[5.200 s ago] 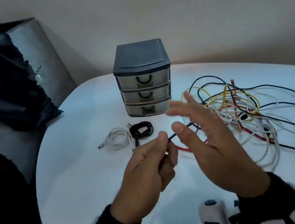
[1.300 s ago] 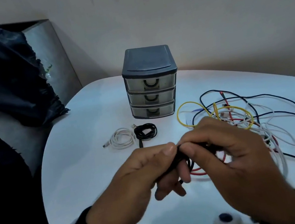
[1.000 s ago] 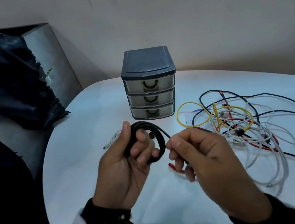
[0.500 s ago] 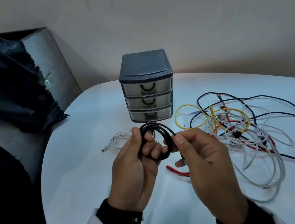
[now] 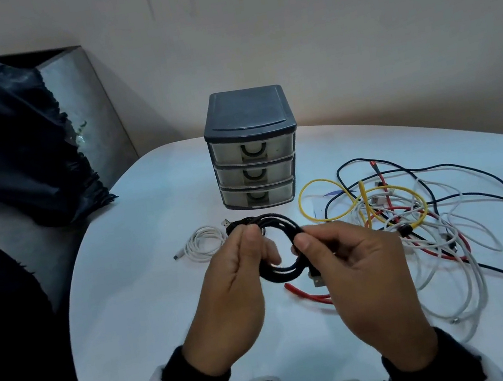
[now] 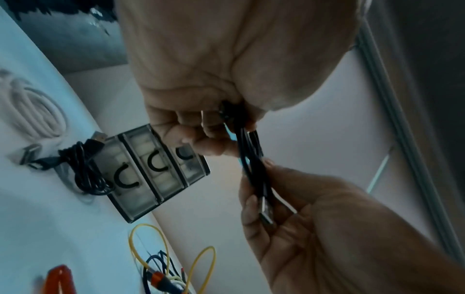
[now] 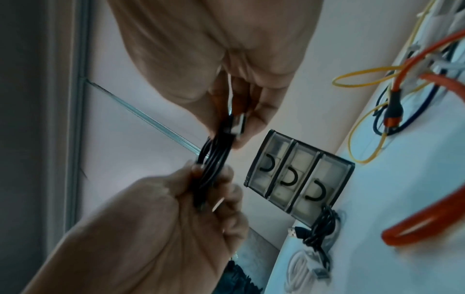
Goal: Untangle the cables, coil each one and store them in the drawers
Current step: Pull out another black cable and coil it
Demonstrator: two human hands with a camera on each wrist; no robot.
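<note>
- Head view: the left hand (image 5: 229,298) and the right hand (image 5: 368,287) hold a coiled black cable (image 5: 281,245) between them, above the white table (image 5: 137,311).
- The left hand's thumb and curled fingers pinch the coil's left side; the right hand's thumb and fingers clamp its right side, with the metal plug (image 5: 317,280) hanging just below.
- The drawer unit (image 5: 252,146) stands farther back, all three drawers shut.
- A coiled white cable (image 5: 200,244) lies on the table left of the hands, and a second black bundle (image 6: 85,169) lies in front of the drawers.
- The tangle of cables (image 5: 416,218) spreads on the right, well apart from the coil.
</note>
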